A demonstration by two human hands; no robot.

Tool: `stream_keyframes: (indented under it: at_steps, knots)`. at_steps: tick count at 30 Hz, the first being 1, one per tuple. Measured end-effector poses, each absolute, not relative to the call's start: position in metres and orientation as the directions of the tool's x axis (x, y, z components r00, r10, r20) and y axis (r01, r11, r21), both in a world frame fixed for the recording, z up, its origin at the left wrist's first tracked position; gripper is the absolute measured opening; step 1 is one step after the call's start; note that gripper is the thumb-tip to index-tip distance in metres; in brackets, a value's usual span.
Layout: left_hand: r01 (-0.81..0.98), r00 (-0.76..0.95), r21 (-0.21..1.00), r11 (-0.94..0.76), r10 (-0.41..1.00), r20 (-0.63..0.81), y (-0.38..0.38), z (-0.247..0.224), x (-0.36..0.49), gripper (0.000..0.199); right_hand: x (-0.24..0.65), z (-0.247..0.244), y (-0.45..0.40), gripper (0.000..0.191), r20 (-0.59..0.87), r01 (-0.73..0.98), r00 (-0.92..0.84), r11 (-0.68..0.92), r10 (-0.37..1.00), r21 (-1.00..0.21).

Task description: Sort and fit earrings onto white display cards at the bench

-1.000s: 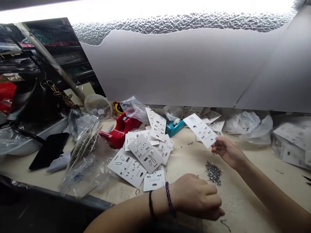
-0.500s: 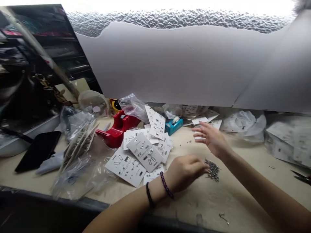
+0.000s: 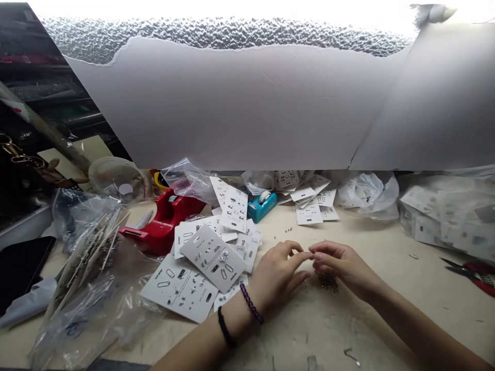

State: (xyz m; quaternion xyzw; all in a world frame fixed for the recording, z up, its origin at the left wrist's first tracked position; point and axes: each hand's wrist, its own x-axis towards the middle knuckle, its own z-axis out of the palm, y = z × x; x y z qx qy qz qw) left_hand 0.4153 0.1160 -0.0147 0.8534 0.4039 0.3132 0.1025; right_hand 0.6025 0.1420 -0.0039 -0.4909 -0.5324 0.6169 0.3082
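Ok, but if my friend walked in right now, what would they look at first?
Your friend would probably spot the bright red tape dispenser first, standing on the bench beside a messy heap of white cards printed with small shapes. Just right of the heap, the left hand and right hand almost meet fingertip to fingertip above a small pile of tiny metal pieces. A huge torn white paper sheet also fills the view above the bench.
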Motion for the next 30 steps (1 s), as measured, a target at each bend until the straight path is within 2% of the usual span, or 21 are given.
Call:
stream_keyframes:
  at_steps: [2,4,6,8,11,15,18,25,30]
  knots:
    - [0.636,0.515,0.406,-0.656,0.753,0.411,0.116,-0.015,0.415,0.032,0.62,-0.002,0.155,0.03,-0.107,0.386,-0.221,-0.014,0.969,-0.922]
    - [0.651,0.535,0.39,-0.651,0.758,0.374,0.117,-0.015,0.414,0.029,0.64,-0.002,0.167,0.026,0.093,0.66,-0.154,0.173,0.984,-0.731]
    - [0.667,0.539,0.39,-0.635,0.772,0.337,0.119,-0.015,0.413,0.027,0.658,-0.005,0.176,0.024,0.143,0.82,-0.116,0.177,0.983,-0.544]
    - [0.685,0.526,0.405,-0.605,0.796,0.299,0.121,-0.015,0.411,0.027,0.672,-0.011,0.18,0.026,0.106,0.886,-0.067,0.108,0.992,-0.451]
    - [0.707,0.506,0.441,-0.554,0.831,0.231,0.124,-0.013,0.409,0.026,0.681,-0.019,0.181,0.032,0.099,0.896,-0.06,0.097,0.993,-0.434]
    - [0.703,0.495,0.482,-0.523,0.846,0.197,0.124,-0.01,0.409,0.024,0.675,-0.021,0.176,0.032,0.096,0.837,-0.221,0.239,0.971,-0.493]
    - [0.686,0.5,0.505,-0.524,0.844,0.196,0.124,-0.008,0.41,0.024,0.663,-0.024,0.173,0.028,0.13,0.799,-0.332,0.352,0.934,-0.488]
    - [0.682,0.497,0.488,-0.545,0.835,0.238,0.126,-0.006,0.408,0.023,0.652,-0.036,0.177,0.021,0.204,0.81,-0.339,0.395,0.919,-0.434]
    - [0.687,0.498,0.457,-0.565,0.824,0.27,0.125,-0.002,0.406,0.021,0.651,-0.039,0.175,0.019,0.242,0.799,-0.334,0.41,0.911,-0.44]
